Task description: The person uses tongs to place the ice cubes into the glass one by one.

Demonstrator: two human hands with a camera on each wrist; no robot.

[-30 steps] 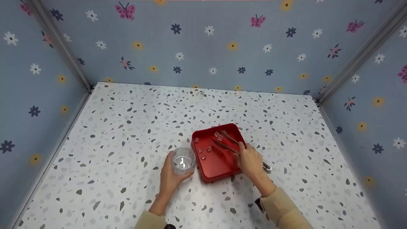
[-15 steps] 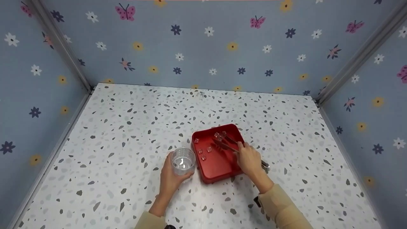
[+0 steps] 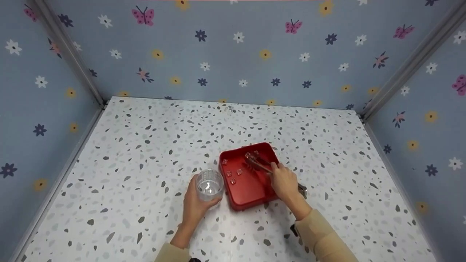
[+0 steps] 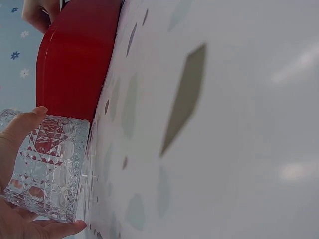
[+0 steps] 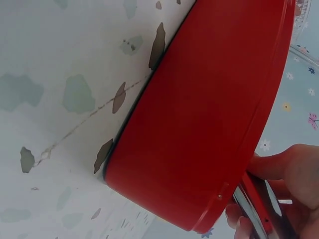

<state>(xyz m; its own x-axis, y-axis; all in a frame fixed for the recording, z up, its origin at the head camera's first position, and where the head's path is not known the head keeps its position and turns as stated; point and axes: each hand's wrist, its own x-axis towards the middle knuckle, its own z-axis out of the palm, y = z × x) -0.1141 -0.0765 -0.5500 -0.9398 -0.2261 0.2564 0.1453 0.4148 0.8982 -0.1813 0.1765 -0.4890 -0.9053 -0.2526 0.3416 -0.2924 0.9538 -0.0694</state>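
My left hand (image 3: 194, 204) grips a clear drinking glass (image 3: 210, 185) standing just left of the red tray (image 3: 249, 193). A cut diamond pattern covers the glass (image 4: 47, 167) in the left wrist view. Over the tray's right side, my right hand (image 3: 285, 183) holds metal tongs (image 3: 260, 166) whose arms are squeezed close together. The tong tips meet at a clear ice-like cube (image 3: 248, 155) near the tray's far side. Other small clear cubes (image 3: 239, 171) lie scattered on the tray floor. In the right wrist view, the tray wall hides the tong tips.
The tray rests on a white speckled tabletop (image 3: 153, 145). Blue flowered panels (image 3: 233, 54) enclose the table at the back and on both sides, with grey metal posts (image 3: 69, 54) at the corners.
The tong arms have closed together around a cube at the tray's far side, and the right hand has shifted slightly left. The left hand and glass stay in place.
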